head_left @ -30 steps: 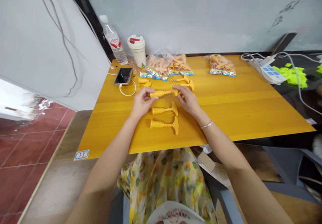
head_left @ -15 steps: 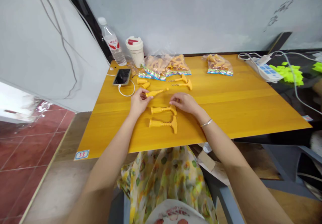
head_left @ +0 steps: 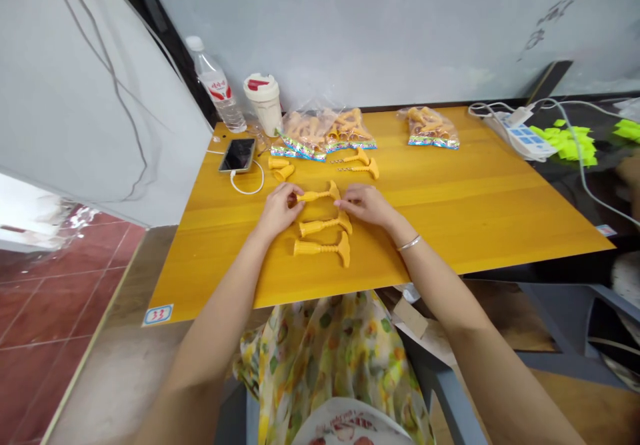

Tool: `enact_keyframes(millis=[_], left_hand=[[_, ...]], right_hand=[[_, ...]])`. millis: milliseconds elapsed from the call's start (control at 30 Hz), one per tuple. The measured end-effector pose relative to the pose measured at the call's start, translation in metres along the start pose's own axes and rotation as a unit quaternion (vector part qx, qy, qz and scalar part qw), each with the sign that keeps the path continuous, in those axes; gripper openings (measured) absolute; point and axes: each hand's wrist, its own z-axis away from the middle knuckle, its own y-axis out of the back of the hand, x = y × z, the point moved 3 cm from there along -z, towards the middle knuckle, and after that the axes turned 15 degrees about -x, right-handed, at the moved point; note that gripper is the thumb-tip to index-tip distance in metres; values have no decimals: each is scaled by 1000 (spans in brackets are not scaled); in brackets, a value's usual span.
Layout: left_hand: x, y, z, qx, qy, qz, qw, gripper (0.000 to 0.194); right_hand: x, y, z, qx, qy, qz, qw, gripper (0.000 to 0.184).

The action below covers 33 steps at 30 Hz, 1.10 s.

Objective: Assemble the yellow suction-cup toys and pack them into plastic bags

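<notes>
A yellow corkscrew (head_left: 317, 195) with a T-shaped handle lies crosswise between my hands, its cap end on the left. My left hand (head_left: 280, 209) pinches that cap end. At the handle end, the closed fingertips of my right hand (head_left: 367, 204) touch the corkscrew's lower tip. Nearer to me, two capped yellow corkscrews lie side by side, a middle corkscrew (head_left: 325, 225) and a front corkscrew (head_left: 323, 248). Behind my hands are two uncapped corkscrews (head_left: 361, 167) with bare metal spirals. Two loose yellow caps (head_left: 284, 172) rest to their left.
Clear bags of yellow corkscrew parts (head_left: 350, 125) lie at the back, with another bag (head_left: 431, 127) farther right. A phone (head_left: 238, 155) on a white cable, a white cup (head_left: 264, 105) and a water bottle (head_left: 220, 92) stand back left. A power strip (head_left: 525, 137) is at right.
The corkscrew in my left hand has come down towards me and turned, so its T-handle now shows beside my right fingertips. My right hand has stayed nearly still.
</notes>
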Motion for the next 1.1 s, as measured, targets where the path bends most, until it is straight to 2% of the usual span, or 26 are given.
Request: enact_keyframes(millis=[100,167,267,367,467,600,767,900,1000,1100], left_hand=[[4,4,1,-16,-22,5,1000,13],[4,11,0,30,-32,17,999,14],[-6,26,-2,140,-9,-12,990,22],[-20,31,-6,173,48,-74,981,29],[-35,28,-11,152,87,-96,980,36],[-41,20,-14,113,79,-123,983,43],[-40,17,-14,102,64,-125,985,29],[-43,20,-13,129,81,-73,986,17],[-34,19,-14,145,33,2,989,17],[-15,16,-15,136,-22,50,989,20]], right_hand=[[25,12,3,127,-63,51,989,37],[44,18,4,176,-111,96,973,28],[67,20,3,184,-162,143,959,32],[74,17,0,154,-192,155,957,46],[70,12,-2,112,-217,148,958,48],[65,10,-2,97,-243,154,953,40],[64,9,-2,98,-261,172,945,32],[54,8,-3,115,-230,194,947,30],[39,10,-4,140,-183,211,950,30],[21,10,-6,165,-127,233,950,31]])
